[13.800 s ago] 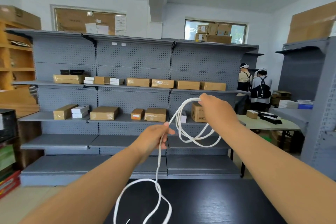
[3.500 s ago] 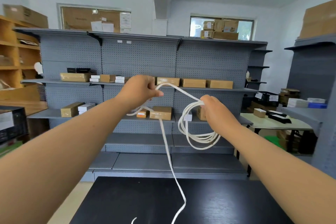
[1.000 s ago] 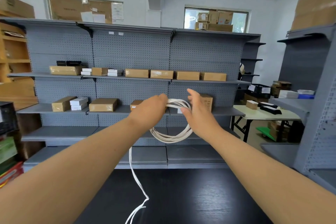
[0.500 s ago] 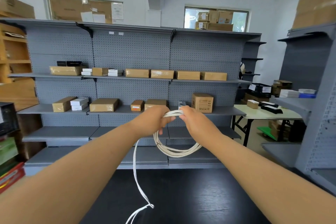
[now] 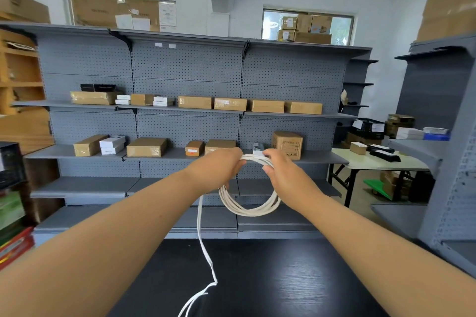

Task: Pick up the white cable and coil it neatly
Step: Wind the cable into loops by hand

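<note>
Left hand: the left hand (image 5: 219, 167) is closed around the top of the thin white round cable (image 5: 248, 210), on the left side of the bundle; the fingers are curled over the strands, pinching them together.

Free tail: below the left-hand grip, one uncoiled length of the cable is seen dropping straight down to the black wood-grain table (image 5: 283, 280), where it kinks and runs out of the bottom edge; how much more lies beyond the edge cannot be told.

Coil: several turns are gathered into one round loop, held in the air between the two grips and hanging under them, well clear of the table; the turns lie close together and fairly even.

Right hand: the right hand (image 5: 283, 172) is held against the top right of the loop, just beside the left-hand grip; the thumb and fingertips appear pressed on the strands, though the exact closure is hidden by the back of the hand.

Done: the cable is judged picked up and mostly coiled.

Left: the hanging tail is still to be wound on, probably in a few more turns, and the end secured.

Behind the grips: grey pegboard shelving (image 5: 180, 72) with brown cardboard boxes is seen, untouched.
</note>
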`<move>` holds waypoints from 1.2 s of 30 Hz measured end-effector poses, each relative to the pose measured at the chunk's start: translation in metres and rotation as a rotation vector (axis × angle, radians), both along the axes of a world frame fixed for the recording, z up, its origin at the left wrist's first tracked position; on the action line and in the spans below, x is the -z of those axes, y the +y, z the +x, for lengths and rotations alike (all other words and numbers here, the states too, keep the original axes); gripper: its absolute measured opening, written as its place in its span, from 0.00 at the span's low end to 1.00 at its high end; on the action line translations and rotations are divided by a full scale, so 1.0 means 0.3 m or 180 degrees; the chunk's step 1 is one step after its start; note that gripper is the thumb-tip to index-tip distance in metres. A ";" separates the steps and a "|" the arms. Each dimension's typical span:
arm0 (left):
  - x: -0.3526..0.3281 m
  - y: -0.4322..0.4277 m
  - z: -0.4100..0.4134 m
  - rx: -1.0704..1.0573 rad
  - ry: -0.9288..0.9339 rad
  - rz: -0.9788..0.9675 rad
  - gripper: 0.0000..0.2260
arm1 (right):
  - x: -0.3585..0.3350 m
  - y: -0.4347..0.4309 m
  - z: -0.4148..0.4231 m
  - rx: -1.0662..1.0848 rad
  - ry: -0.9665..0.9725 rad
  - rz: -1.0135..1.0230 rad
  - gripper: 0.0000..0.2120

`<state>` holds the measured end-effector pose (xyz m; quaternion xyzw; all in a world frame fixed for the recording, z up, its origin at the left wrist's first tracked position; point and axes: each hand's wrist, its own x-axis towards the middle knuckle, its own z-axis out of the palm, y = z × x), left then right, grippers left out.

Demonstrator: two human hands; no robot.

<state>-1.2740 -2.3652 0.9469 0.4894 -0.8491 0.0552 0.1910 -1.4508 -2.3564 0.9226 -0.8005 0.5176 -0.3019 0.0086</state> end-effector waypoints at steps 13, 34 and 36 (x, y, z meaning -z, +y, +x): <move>0.032 -0.007 0.010 0.0608 0.2314 0.1830 0.16 | 0.000 -0.027 0.011 -0.0046 0.0154 -0.0119 0.09; 0.115 0.035 -0.098 0.0193 0.2841 -0.0263 0.11 | 0.016 -0.048 0.059 0.0590 -0.2725 -0.0015 0.12; 0.102 0.031 -0.090 -0.0001 0.2707 -0.0388 0.13 | 0.016 -0.041 0.061 0.0368 -0.2924 0.0311 0.12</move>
